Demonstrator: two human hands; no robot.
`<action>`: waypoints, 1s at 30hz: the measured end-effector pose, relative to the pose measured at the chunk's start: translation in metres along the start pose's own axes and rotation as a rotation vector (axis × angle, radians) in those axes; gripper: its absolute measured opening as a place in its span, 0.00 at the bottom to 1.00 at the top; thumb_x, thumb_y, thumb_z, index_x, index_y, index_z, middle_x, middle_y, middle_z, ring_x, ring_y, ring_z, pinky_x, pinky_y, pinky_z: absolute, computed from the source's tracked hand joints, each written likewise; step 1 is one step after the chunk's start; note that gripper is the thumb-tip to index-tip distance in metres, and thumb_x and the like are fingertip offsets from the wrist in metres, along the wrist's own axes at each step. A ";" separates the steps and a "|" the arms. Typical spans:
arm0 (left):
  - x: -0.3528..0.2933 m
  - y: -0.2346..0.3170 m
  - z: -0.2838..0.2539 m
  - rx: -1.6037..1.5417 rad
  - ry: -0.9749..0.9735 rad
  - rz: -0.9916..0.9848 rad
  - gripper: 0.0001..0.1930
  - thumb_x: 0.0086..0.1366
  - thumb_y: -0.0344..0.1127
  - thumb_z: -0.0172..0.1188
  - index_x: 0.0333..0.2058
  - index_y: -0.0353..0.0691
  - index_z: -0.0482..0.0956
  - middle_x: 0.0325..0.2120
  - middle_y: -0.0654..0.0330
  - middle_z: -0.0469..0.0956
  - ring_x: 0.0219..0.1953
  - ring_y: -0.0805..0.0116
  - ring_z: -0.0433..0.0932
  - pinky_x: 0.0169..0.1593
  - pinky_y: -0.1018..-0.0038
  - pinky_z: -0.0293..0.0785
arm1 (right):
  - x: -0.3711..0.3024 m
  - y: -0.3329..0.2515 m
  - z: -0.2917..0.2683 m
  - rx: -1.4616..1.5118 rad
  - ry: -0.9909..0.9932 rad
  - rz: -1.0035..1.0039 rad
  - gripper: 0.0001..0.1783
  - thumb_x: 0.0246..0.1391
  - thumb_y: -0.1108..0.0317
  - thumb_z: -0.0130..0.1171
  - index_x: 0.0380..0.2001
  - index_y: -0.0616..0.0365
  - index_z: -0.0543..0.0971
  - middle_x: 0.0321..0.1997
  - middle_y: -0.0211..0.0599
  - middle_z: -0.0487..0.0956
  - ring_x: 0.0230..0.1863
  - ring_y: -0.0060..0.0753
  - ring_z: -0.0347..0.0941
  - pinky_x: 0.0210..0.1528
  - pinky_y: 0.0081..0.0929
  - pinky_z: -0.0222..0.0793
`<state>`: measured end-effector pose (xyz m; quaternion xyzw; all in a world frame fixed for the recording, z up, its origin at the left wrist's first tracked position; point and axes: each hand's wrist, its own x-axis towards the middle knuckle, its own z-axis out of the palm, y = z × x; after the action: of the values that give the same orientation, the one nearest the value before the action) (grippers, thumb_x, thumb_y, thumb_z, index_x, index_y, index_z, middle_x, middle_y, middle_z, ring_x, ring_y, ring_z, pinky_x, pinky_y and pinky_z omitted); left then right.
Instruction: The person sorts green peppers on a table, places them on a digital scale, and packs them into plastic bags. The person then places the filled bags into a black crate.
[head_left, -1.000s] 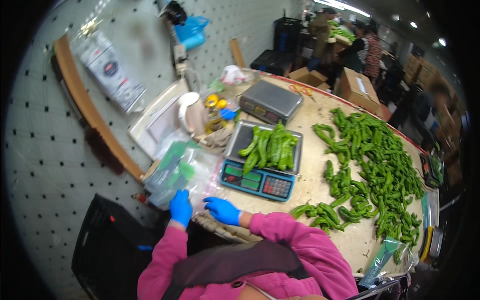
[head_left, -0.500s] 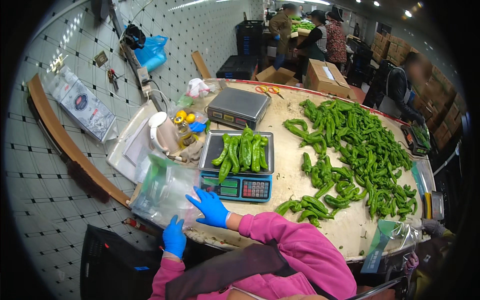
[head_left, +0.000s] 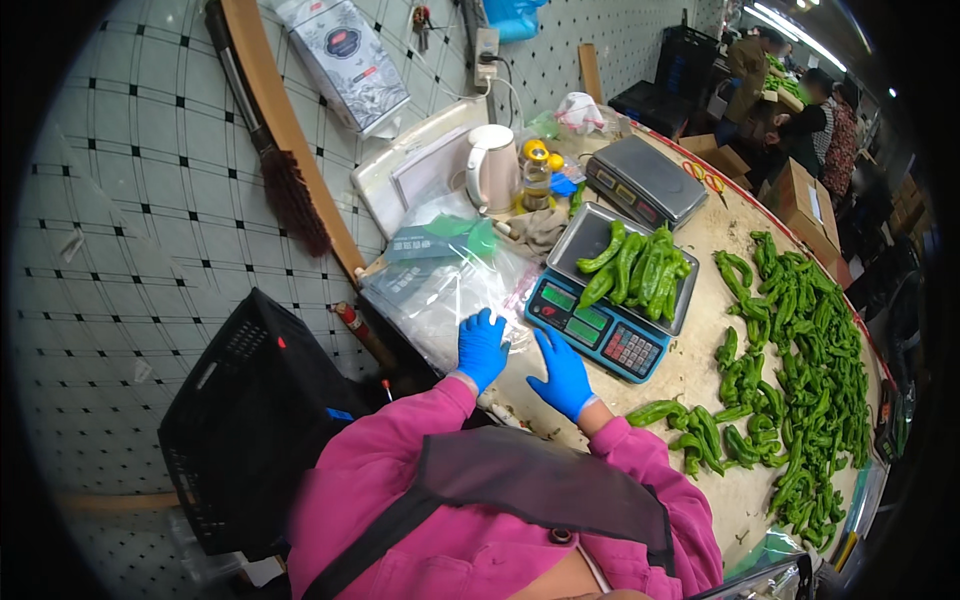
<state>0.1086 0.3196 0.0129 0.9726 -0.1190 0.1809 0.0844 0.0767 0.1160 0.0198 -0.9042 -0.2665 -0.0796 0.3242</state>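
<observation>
Fingers (head_left: 484, 324) of the blue-gloved left hand (head_left: 481, 353) are slightly parted and bent down at the near edge of the flat, clear plastic bags with green and blue panels (head_left: 440, 292); we cannot tell whether they pinch the film. On the blue-gloved right hand (head_left: 565, 380), we see the thumb standing apart, the other fingers close together.

We count two hands, one beige kettle with a white lid (head_left: 497, 172), one blue electronic scale with a square metal pan (head_left: 586, 324) and one flat grey scale (head_left: 650, 178). At least six long, glossy green peppers (head_left: 648, 270) lie on the pan; overlap prevents our counting the bags.

Half a second ago, the right hand lay on the bags; now it is off them, just in front of the blue scale. The peppers remain on the pan.

We locate the bags on the cream tabletop (head_left: 690, 372), left of the blue scale. Their coloured end points to our upper left, their pink-tinged edge toward that scale; overlap obscures their exact long axis.
</observation>
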 end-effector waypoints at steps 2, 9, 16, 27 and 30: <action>0.009 -0.023 0.008 0.067 0.153 -0.087 0.23 0.52 0.40 0.65 0.48 0.45 0.75 0.45 0.52 0.68 0.49 0.50 0.66 0.52 0.55 0.61 | -0.012 -0.002 -0.002 0.002 -0.014 0.065 0.44 0.44 0.58 0.67 0.64 0.59 0.62 0.68 0.60 0.59 0.56 0.63 0.67 0.55 0.47 0.68; 0.027 -0.180 0.073 0.407 -0.366 -0.338 0.08 0.58 0.33 0.57 0.32 0.49 0.84 0.36 0.57 0.80 0.41 0.53 0.79 0.40 0.60 0.73 | -0.048 -0.002 -0.003 0.010 -0.023 0.210 0.40 0.48 0.59 0.66 0.62 0.59 0.64 0.65 0.59 0.63 0.62 0.60 0.64 0.61 0.43 0.65; 0.026 -0.196 0.084 -0.262 -0.243 -0.438 0.06 0.54 0.31 0.58 0.30 0.46 0.83 0.28 0.50 0.79 0.34 0.47 0.80 0.36 0.59 0.76 | -0.048 -0.018 0.010 0.050 0.034 0.216 0.36 0.49 0.60 0.66 0.60 0.59 0.66 0.64 0.56 0.66 0.61 0.57 0.66 0.59 0.42 0.67; 0.055 -0.063 -0.082 -0.296 0.012 0.394 0.33 0.56 0.20 0.47 0.56 0.65 0.76 0.26 0.54 0.68 0.28 0.53 0.73 0.32 0.62 0.72 | 0.031 -0.070 0.003 0.111 0.256 -0.096 0.14 0.55 0.67 0.59 0.44 0.58 0.76 0.56 0.52 0.73 0.55 0.56 0.70 0.55 0.41 0.68; 0.052 -0.055 -0.091 -0.503 -0.026 0.513 0.26 0.54 0.20 0.50 0.43 0.62 0.85 0.27 0.55 0.69 0.31 0.54 0.74 0.35 0.62 0.72 | 0.049 -0.029 0.012 0.660 0.215 0.108 0.11 0.56 0.67 0.56 0.41 0.58 0.79 0.45 0.43 0.77 0.44 0.41 0.74 0.52 0.33 0.69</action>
<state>0.1400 0.3808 0.1098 0.8622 -0.4011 0.1488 0.2714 0.1023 0.1629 0.0418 -0.7500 -0.1938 -0.0666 0.6289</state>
